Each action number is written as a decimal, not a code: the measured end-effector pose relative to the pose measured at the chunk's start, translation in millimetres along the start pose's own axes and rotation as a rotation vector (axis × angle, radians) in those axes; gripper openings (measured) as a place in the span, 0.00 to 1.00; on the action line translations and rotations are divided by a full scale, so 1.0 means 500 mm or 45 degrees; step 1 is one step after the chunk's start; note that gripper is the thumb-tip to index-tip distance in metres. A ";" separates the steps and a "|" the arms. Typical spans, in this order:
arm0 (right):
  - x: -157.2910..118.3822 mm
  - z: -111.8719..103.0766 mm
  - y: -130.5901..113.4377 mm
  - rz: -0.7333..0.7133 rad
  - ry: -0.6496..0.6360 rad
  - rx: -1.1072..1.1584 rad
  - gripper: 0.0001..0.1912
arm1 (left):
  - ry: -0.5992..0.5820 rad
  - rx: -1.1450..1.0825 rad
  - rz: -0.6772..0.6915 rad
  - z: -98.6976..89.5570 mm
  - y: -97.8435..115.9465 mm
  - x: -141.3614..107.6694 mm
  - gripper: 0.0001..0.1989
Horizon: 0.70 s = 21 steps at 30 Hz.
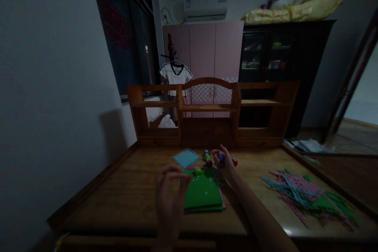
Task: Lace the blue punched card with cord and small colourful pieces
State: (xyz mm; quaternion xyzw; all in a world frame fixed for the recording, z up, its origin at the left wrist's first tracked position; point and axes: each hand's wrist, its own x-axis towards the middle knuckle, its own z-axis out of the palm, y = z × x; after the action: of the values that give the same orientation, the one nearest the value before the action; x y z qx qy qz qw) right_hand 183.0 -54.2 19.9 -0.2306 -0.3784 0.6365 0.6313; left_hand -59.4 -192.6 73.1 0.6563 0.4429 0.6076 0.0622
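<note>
Green sheets (203,193) lie stacked on the desk, with pink edges under them and small pale bits on top. A small green hole punch (197,171) rests at the stack's far edge. My left hand (170,191) is raised at the stack's left side, blurred, thumb and fingers brought together; what they hold, if anything, is too small to tell. My right hand (223,161) has its fingers around a purple punch (220,157). Beside it are a red punch (234,162), another red one (208,163) and a green one (207,157). A light blue square (186,158) with a dotted border lies behind the stack.
Pink, blue and green paper strips (307,193) are heaped on the desk's right side. A wooden shelf unit (208,107) stands along the back edge. The wall (59,86) borders the desk on the left.
</note>
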 end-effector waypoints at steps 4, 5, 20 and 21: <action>0.004 -0.010 0.002 0.002 0.003 0.000 0.23 | -0.318 0.034 0.032 0.064 -0.101 0.139 0.11; 0.005 -0.013 0.003 -0.001 0.006 0.005 0.24 | -0.503 0.112 0.043 0.081 -0.133 0.168 0.11; 0.015 -0.035 0.008 0.008 0.056 -0.003 0.24 | -1.321 1.159 0.120 0.230 -0.217 0.222 0.20; 0.016 -0.036 0.008 0.013 0.063 -0.004 0.24 | -1.342 1.153 0.142 0.235 -0.216 0.222 0.19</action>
State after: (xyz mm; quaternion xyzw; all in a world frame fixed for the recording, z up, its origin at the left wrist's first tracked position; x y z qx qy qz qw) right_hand 193.6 -42.6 7.4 -0.2492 -0.3623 0.6332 0.6370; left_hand -28.4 -1.1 58.9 0.8467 0.5292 -0.0343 -0.0423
